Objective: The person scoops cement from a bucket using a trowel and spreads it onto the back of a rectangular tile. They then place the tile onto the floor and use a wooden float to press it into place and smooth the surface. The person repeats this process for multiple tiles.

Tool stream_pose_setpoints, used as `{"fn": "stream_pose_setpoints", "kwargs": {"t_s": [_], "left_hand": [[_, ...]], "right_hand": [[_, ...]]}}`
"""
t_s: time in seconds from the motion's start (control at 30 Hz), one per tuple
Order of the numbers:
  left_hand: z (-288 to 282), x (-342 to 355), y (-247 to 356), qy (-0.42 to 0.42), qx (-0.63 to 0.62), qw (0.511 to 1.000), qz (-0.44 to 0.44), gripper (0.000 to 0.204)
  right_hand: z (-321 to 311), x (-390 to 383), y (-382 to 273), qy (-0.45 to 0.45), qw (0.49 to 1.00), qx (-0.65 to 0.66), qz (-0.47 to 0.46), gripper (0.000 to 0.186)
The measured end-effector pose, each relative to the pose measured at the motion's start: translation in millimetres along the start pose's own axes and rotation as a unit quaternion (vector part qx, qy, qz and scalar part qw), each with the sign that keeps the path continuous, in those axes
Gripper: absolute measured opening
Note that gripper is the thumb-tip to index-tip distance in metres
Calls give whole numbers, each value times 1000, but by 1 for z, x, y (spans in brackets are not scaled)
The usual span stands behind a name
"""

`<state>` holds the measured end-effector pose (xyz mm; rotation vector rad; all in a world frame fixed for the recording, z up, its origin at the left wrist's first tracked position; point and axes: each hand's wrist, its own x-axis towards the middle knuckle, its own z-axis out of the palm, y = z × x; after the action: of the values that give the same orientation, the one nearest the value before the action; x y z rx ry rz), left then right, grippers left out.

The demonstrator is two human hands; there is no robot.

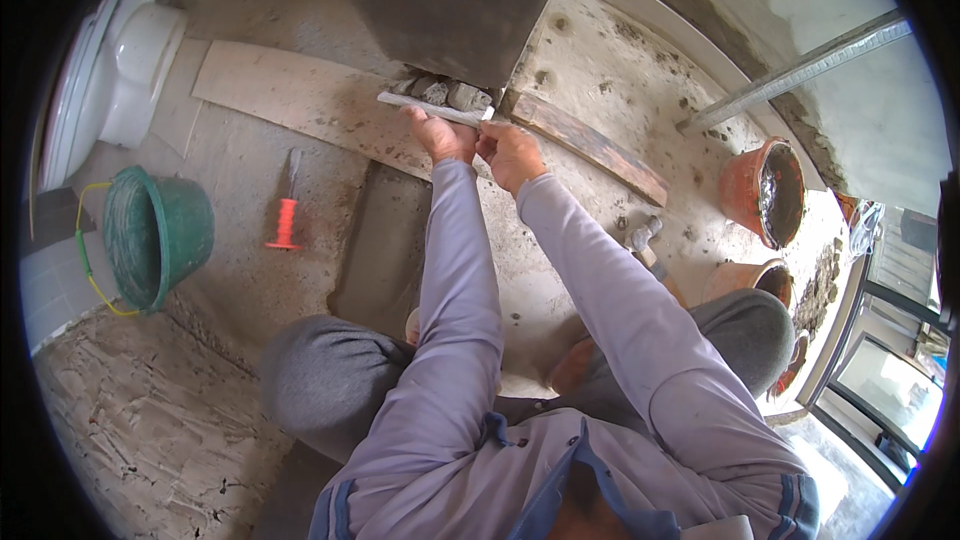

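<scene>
Just under the lower edge of a dark upright panel, a narrow white strip, perhaps a cut piece of tile, carries several grey lumps that look like mortar. My left hand is up against its near side and supports it from below. Its fingertips are partly hidden by the strip. At the strip's right end, my right hand has its fingers bent and pinched together. They touch the strip's corner; whether they hold anything else is hidden.
A long pale board and a weathered wooden plank lie on the floor. Left are a red-handled chisel and green bucket; right are a hammer, an orange bucket and a slanting metal post. White sanitary ware stands upper left.
</scene>
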<state>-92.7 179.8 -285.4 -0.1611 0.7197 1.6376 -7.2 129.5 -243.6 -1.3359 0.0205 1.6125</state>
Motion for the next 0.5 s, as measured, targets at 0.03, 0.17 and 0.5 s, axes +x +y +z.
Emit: {"fn": "stream_pose_setpoints", "kwargs": {"t_s": [0.03, 0.17, 0.5], "left_hand": [[2, 2, -2, 23, 11, 1000, 1, 72], [9, 3, -7, 30, 24, 999, 3, 71], [-26, 14, 13, -51, 51, 997, -35, 57]], "right_hand": [[2, 1, -2, 7, 1000, 2, 0, 2], [3, 3, -6, 29, 999, 15, -2, 2], [4, 5, -9, -10, 998, 51, 18, 6]]}}
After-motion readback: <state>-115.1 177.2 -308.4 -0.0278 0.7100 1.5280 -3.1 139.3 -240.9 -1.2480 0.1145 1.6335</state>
